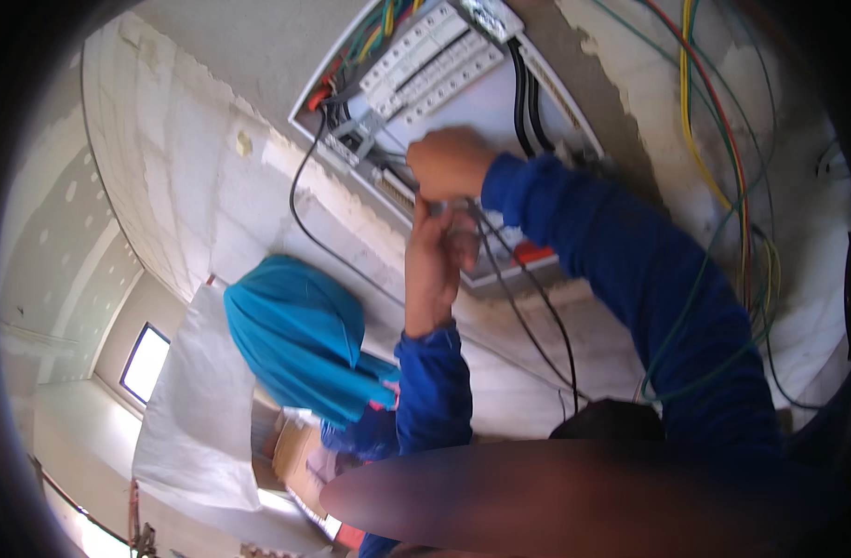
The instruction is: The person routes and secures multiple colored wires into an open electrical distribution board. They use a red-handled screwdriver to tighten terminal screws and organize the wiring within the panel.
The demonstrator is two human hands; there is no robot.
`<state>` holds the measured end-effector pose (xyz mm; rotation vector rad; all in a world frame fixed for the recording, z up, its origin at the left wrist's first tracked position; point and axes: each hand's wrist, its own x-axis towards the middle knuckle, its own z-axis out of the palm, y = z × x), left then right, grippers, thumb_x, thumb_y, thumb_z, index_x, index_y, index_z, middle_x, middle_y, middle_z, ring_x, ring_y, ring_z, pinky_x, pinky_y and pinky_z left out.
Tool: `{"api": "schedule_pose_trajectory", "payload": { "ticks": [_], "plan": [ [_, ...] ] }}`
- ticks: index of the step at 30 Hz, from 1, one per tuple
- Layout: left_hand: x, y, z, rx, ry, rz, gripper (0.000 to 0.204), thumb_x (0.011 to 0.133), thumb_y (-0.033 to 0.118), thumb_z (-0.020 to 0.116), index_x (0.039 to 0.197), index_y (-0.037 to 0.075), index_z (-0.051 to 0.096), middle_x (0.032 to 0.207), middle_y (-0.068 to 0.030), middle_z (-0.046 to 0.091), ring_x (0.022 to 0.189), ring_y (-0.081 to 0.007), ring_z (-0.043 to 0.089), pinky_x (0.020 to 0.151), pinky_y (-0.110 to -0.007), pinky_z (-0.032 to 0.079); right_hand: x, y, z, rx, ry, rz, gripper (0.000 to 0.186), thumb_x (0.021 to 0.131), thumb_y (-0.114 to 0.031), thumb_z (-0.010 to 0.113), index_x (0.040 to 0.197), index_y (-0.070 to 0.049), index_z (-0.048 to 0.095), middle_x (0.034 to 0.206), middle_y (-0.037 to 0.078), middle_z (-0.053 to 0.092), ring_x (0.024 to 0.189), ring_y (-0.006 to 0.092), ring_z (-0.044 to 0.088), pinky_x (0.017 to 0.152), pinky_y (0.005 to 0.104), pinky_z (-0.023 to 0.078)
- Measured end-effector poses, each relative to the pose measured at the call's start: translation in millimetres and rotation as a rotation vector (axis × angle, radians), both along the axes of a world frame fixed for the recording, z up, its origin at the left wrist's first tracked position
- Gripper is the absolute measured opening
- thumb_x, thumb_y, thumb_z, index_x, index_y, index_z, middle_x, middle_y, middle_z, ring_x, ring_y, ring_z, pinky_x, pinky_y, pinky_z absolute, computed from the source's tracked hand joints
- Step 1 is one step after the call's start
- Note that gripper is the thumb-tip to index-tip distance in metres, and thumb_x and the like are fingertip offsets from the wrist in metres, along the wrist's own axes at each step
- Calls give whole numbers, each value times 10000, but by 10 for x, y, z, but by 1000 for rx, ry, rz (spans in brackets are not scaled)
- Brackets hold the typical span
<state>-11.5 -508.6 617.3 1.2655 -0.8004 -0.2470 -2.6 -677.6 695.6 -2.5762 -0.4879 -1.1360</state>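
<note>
An electrical panel box point(588, 126) is set in the wall, with rows of white modules point(425, 65) and thick black cables point(526, 98) inside. My right hand point(452, 163) reaches in from the right, its fingers closed over the lower edge of the box; what they grip is hidden. Just below it is my left hand point(433, 265), a finger pointing up against the right hand and the others curled round something I cannot make out. Thin dark cables point(542, 279) hang down beside the left hand's fingers. A grey bracket-like part point(356, 135) sits at the box's left corner.
Loose green, yellow and red wires point(723, 158) hang along the wall at right. A turquoise cloth point(295, 325) and a white sheet point(198, 400) hang at left. One black cable point(300, 200) loops out from the box. A cardboard box point(297, 456) stands lower down.
</note>
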Motion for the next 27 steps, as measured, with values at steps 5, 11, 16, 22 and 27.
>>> {"api": "schedule_pose_trajectory", "payload": {
  "ticks": [5,11,16,22,27],
  "plan": [
    [245,4,-20,-168,17,-266,449,1152,288,439,1578,146,413,1109,-158,704,644,-258,677,528,-311,511,-4,-35,32,40,6,-94,272,791,-262,794,975,-64,825,949,189,812,913,389,802,793,490,632],
    [272,-94,-108,-368,180,-416,456,1156,294,507,1580,318,342,1144,-154,698,608,-301,670,494,-343,528,-9,-27,98,47,121,-109,314,844,-274,802,1071,-60,840,1057,198,820,998,381,804,861,474,630],
    [253,-171,-164,-367,91,-421,532,1174,296,485,1627,359,214,1147,-155,682,604,-311,673,489,-355,530,17,-45,153,87,173,-119,329,819,-275,823,1053,-44,836,1073,212,815,1004,375,804,860,481,631],
    [321,-145,-170,-336,98,-434,669,1179,315,476,1687,385,45,1100,-161,667,611,-304,681,490,-358,533,-3,16,141,56,95,-114,269,806,-251,801,995,-62,829,984,197,813,934,387,799,816,485,631],
    [298,-138,-173,-351,111,-447,621,1179,325,478,1672,369,104,1046,-149,677,617,-294,688,486,-345,525,-47,37,135,-34,114,-176,379,745,-332,890,1004,-59,844,1000,190,824,946,377,811,828,472,634]
  ]
}}
